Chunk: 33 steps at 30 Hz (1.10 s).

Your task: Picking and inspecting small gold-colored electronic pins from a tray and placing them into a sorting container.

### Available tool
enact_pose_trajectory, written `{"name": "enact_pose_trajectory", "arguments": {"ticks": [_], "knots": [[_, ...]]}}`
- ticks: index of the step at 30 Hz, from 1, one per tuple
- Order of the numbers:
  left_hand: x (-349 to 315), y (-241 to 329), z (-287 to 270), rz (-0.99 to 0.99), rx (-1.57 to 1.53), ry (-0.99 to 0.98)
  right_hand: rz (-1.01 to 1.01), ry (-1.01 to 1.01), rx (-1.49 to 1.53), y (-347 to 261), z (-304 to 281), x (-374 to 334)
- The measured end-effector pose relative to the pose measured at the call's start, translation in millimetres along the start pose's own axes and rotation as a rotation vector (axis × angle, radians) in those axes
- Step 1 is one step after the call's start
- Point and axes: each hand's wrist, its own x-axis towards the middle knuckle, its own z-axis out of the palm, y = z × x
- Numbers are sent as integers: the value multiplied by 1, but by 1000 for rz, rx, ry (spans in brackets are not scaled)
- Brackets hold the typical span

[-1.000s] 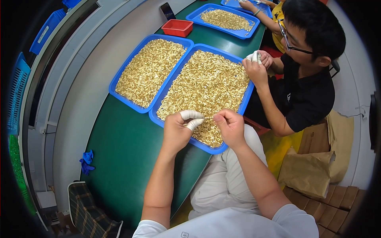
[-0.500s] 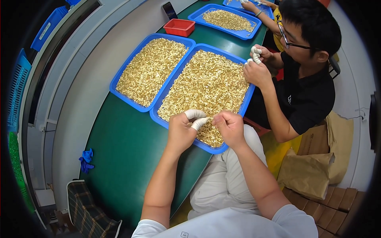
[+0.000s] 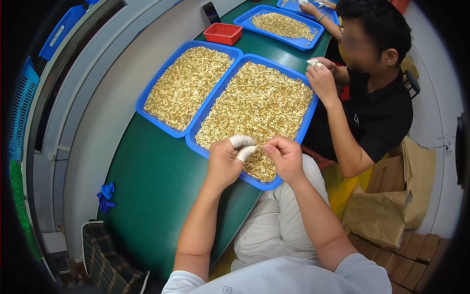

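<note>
Over the near end of a blue tray (image 3: 192, 143) heaped with small gold-coloured metal pieces (image 3: 254, 100), both my hands meet almost tip to tip. White finger covers wrap the thumb and forefinger of my left hand (image 3: 229, 159), which pinch a tiny gold-coloured piece, mostly hidden by the fingertips. My right hand (image 3: 285, 156) is bare, its thumb and forefinger pinched close to that piece. Whatever lies between those right fingertips is too small to make out.
A second blue tray (image 3: 142, 104) of similar pieces adjoins on the left. Beyond stand a red bin (image 3: 223, 34), a phone (image 3: 211, 13) and another blue tray (image 3: 306, 45). Blue gloves (image 3: 105, 197) lie on the green table (image 3: 147, 181). A co-worker (image 3: 377, 112) sits close on the right.
My right thumb and forefinger have shifted slightly, while my left hand stays nearly in place. The co-worker's head has turned and their hands have moved slightly right, away from the tray.
</note>
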Motion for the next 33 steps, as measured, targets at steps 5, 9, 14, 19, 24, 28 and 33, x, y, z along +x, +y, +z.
{"name": "enact_pose_trajectory", "arguments": {"ticks": [5, 9, 14, 19, 24, 28, 33], "knots": [[1, 2, -3, 31, 50, 8, 67, -4, 54, -2, -1, -1], [1, 4, -2, 8, 102, -17, -6, -18, -13, -2, 1, 1], [1, -1, -1, 93, 44, 35, -1, -33, -1, -4, 2, 0], [2, -9, -1, 60, 11, 11, 38, -48, 23, 2, -3, 0], [4, -44, 2, 12, -283, 56, 143, 5, 123, -3, -1, 3], [6, -44, 8, -100, -135, 147, 125, 58, 105, -21, 8, 22], [4, -40, 10, -21, -9, 189, -181, 108, -126, -56, 40, 78]]}}
